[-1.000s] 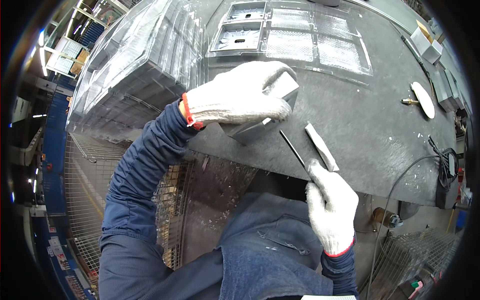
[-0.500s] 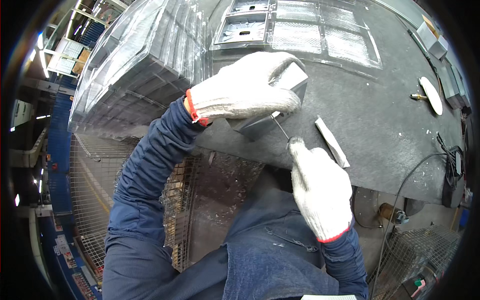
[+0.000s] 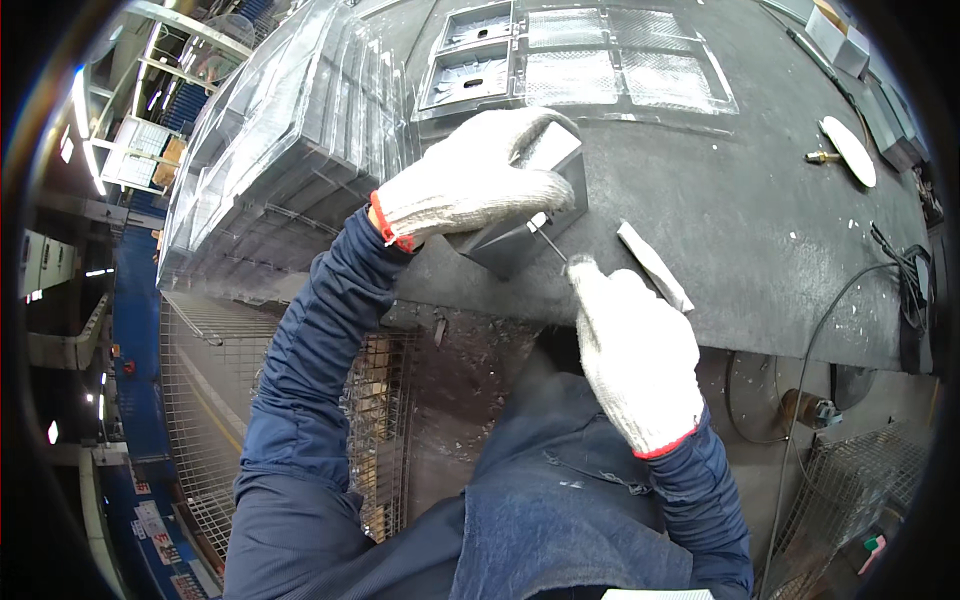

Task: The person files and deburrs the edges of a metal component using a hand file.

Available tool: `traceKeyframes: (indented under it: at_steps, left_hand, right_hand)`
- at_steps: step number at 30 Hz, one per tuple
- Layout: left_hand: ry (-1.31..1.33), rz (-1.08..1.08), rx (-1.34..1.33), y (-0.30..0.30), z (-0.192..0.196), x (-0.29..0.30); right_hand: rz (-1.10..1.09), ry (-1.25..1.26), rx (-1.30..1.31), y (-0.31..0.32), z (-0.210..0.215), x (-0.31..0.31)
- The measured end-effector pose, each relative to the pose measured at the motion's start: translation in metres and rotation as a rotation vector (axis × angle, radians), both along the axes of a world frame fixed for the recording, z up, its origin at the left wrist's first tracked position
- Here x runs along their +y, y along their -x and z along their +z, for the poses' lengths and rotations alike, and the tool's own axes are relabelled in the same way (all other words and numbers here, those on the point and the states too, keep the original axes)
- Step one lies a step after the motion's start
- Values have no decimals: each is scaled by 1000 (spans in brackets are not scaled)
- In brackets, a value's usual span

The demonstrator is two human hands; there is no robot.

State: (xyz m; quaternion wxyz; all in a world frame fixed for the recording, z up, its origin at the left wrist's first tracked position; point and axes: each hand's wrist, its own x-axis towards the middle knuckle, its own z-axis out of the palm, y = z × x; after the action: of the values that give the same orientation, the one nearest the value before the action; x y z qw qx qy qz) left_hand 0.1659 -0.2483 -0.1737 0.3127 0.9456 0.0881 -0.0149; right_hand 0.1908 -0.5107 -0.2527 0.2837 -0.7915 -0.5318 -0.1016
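Hands [image 3: 640, 350], knit gloves [image 3: 455, 185], angular part [image 3: 512, 247]

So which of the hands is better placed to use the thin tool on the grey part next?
Probably the right: the right hand holds the thin tool, its tip at or near the grey part. The left hand is busy gripping that part.
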Motion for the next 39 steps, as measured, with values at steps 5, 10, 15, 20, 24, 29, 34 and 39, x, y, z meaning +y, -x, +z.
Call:
traceKeyframes:
  at_steps: [5, 10, 15, 20, 24, 29, 34, 39]
  left_hand:
    - [-119, -40, -94, 0, -6, 3]
    - [-89, -41, -63, 0, -7, 5]
    - [-133, -32, -57, -2, -2, -1]
    - [-137, -26, -87, -1, -5, -3]
    - [-93, -53, -136, 3, -14, 5]
    - [-97, -46, -111, 1, -18, 5]
    - [-87, -56, -87, 1, -13, 7]
    - [-136, -24, -72, 1, -15, 9]
  right_hand:
    - [-14, 37, -39, 0, 7, -7]
    - [-58, -32, 22, -3, 5, -5]
    - [-50, -186, 121, -9, -5, 9]
    - [-42, -155, 36, -10, -19, 34]
    - [6, -172, 61, -1, -15, 29]
    - [-3, -103, -17, -8, -6, 24]
    - [6, -77, -14, 0, -1, 11]
    - [-26, 160, 46, 5, 11, -6]
